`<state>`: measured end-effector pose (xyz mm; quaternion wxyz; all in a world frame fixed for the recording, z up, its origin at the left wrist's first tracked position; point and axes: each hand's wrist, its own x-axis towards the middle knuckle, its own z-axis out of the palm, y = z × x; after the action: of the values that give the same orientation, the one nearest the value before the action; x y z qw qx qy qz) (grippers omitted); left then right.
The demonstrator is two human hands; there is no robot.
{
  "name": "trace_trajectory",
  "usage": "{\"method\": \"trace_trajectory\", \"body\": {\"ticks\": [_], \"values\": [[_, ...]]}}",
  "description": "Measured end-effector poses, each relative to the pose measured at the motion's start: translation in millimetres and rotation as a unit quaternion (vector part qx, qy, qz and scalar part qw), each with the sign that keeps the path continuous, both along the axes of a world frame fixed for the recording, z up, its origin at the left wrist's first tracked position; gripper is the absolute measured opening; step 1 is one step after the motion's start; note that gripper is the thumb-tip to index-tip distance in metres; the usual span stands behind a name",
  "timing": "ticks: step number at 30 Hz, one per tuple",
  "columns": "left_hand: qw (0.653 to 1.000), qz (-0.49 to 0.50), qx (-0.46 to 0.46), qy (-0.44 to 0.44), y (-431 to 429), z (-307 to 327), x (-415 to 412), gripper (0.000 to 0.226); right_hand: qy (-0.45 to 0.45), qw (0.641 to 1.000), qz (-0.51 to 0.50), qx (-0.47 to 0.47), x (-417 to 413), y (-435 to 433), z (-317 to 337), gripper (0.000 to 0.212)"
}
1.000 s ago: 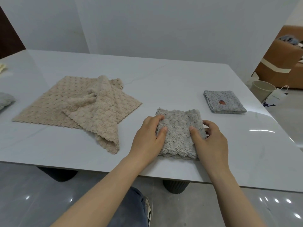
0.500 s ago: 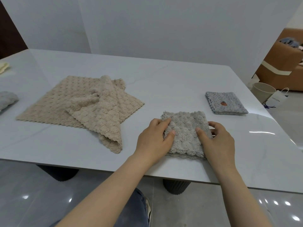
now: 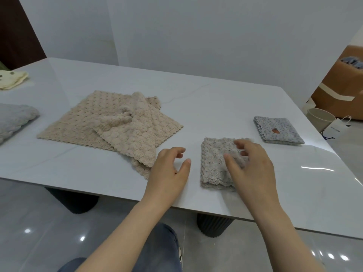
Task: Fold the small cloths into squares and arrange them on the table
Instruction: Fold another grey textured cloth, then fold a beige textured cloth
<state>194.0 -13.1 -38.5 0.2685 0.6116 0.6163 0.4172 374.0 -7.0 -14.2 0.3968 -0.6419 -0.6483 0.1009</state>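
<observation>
The folded grey cloth [image 3: 213,163] lies as a square near the front edge of the table [image 3: 216,107], partly under the right hand [image 3: 253,173], whose fingers spread loose and grasp nothing; blur hides whether they touch it. Just left of the cloth and apart from it, the left hand [image 3: 169,173] hovers released, fingers gently curled round nothing, the rumpled beige cloths [image 3: 110,124] beside its knuckles. Beyond the right hand, to its right, lies a folded patterned cloth [image 3: 279,130] — well left of the left hand, a pale grey cloth [image 3: 13,118] and a cream cloth [image 3: 11,81].
</observation>
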Motion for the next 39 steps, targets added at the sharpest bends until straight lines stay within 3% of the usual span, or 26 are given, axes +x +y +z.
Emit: {"method": "trace_trajectory", "body": {"ticks": [8, 19, 27, 32, 39], "values": [[0.996, 0.069, 0.025, -0.041, -27, 5, -61, 0.019, 0.005, 0.995, 0.09, -0.033, -64, -4, 4, 0.034], [0.989, 0.135, 0.018, -0.056, -51, -3, -135, 0.018, -0.023, 0.983, 0.17, -0.064, -142, -5, -4, 0.032], [0.987, 0.151, 0.028, -0.05, -59, -10, -166, 0.019, -0.106, 0.975, 0.181, -0.07, -177, 10, -17, 0.039], [0.991, 0.135, 0.018, -0.008, -50, -5, -176, 0.018, -0.131, 0.974, 0.169, -0.078, -188, 23, -19, 0.043], [0.994, 0.057, 0.026, 0.094, -11, 2, -184, 0.03, -0.148, 0.974, 0.165, -0.05, -188, 30, -15, 0.018]]}}
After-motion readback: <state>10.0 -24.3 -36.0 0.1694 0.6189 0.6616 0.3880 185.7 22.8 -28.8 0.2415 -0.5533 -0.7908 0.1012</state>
